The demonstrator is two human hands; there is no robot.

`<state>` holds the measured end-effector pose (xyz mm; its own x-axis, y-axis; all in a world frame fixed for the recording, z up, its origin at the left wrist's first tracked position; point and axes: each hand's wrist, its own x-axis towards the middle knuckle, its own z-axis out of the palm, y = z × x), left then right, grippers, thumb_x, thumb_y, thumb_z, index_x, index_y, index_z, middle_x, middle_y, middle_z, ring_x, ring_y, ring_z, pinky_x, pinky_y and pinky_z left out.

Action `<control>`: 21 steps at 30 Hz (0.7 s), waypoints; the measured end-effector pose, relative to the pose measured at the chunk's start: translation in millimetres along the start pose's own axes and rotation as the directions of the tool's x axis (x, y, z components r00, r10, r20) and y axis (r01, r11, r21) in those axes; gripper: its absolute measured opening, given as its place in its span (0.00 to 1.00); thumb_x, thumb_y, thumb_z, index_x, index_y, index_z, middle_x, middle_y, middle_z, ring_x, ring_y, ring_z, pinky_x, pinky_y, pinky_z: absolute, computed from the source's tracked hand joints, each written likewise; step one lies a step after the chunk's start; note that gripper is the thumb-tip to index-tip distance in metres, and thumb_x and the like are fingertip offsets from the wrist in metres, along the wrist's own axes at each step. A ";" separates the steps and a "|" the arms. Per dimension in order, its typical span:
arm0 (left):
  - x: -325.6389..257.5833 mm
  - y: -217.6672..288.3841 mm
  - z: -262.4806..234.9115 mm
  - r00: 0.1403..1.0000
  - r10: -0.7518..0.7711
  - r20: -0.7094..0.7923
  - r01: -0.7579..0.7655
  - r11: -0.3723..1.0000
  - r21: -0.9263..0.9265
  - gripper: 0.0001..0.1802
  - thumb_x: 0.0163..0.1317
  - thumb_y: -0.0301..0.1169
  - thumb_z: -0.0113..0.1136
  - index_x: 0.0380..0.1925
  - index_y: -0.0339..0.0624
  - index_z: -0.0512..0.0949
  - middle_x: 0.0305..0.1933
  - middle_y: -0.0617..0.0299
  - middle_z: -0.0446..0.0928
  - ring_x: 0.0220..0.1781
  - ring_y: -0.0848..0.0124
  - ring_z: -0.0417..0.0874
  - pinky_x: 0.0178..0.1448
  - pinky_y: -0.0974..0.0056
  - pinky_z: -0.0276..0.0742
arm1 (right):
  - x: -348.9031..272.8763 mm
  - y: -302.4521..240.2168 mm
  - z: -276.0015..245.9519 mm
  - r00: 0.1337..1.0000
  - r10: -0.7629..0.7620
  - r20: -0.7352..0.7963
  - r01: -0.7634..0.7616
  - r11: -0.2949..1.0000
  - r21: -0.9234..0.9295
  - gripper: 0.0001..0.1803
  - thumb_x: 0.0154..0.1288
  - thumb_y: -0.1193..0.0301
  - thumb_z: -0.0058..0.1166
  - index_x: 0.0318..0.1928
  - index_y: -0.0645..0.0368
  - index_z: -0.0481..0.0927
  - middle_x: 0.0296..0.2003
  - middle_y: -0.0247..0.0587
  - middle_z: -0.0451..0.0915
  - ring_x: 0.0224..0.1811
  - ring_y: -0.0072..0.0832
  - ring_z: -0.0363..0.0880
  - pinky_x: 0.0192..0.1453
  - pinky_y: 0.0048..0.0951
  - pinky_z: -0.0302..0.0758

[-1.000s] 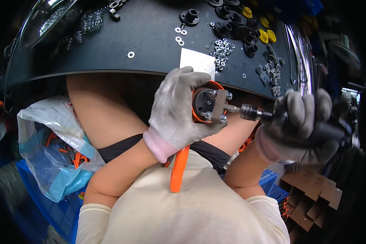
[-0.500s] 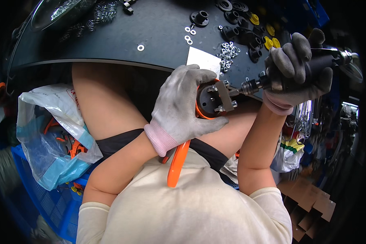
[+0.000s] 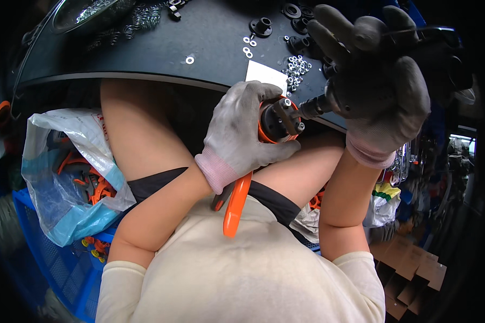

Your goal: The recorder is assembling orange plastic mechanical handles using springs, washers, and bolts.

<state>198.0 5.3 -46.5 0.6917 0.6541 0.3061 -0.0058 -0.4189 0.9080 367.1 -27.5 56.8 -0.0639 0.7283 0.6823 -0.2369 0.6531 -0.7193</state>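
Note:
My left hand [image 3: 234,126], in a grey glove, is closed around an orange-handled tool with a round black head [image 3: 270,125]. Its orange handle [image 3: 237,207] hangs down below my wrist. Across the head lies a short metal bar [image 3: 286,119], with nuts and bolt ends beside it. My right hand [image 3: 407,102], also gloved, holds a black power screwdriver [image 3: 355,89], some of its fingers raised off the body. The driver's metal chuck [image 3: 313,107] points left at the bar; whether its tip touches a fastener cannot be made out.
On the dark table lie a white card [image 3: 265,75], many small nuts [image 3: 296,72], washers [image 3: 189,60], a black flanged part [image 3: 261,27] and springs [image 3: 145,17]. A plastic bag [image 3: 64,177] of orange parts sits left, over a blue crate [image 3: 48,258]. Cardboard [image 3: 415,264] stands right.
My right hand and the driver look larger and the driver has swung round, with fingers lifted more apart. My left hand with the orange-handled tool has shifted slightly up, and its head has turned.

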 end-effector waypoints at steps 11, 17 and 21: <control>-2.2 1.4 -2.2 1.000 -0.001 0.003 0.001 1.000 -0.010 0.37 0.38 0.38 0.76 0.50 0.43 0.70 0.46 0.54 0.75 0.48 0.58 0.79 0.55 0.57 0.75 | 0.2 -3.8 22.2 0.945 0.261 -0.198 -0.266 0.964 0.001 0.21 0.73 0.63 0.38 0.62 0.58 0.62 0.36 0.41 0.70 0.28 0.28 0.73 0.28 0.30 0.72; -3.7 3.2 0.1 0.999 -0.009 -0.038 0.011 0.998 0.057 0.38 0.37 0.39 0.76 0.50 0.41 0.70 0.46 0.52 0.76 0.49 0.58 0.79 0.56 0.57 0.75 | 8.2 -16.8 46.4 0.900 0.272 -0.341 -0.430 0.688 -0.585 0.21 0.72 0.64 0.41 0.59 0.63 0.64 0.33 0.42 0.72 0.26 0.30 0.75 0.27 0.30 0.74; -3.6 5.7 -0.7 0.999 0.002 -0.035 0.001 0.998 0.061 0.39 0.37 0.40 0.76 0.50 0.41 0.69 0.46 0.52 0.76 0.50 0.56 0.79 0.57 0.56 0.74 | -0.1 -2.7 30.2 0.972 0.161 -0.170 -0.184 0.974 -0.135 0.18 0.71 0.67 0.40 0.57 0.62 0.65 0.32 0.42 0.72 0.27 0.29 0.76 0.37 0.36 0.78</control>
<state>195.0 1.0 -42.2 0.6660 0.6751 0.3173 0.0388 -0.4561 0.8891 338.4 -35.6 62.5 0.0642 0.8482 0.5258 -0.0880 0.5296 -0.8436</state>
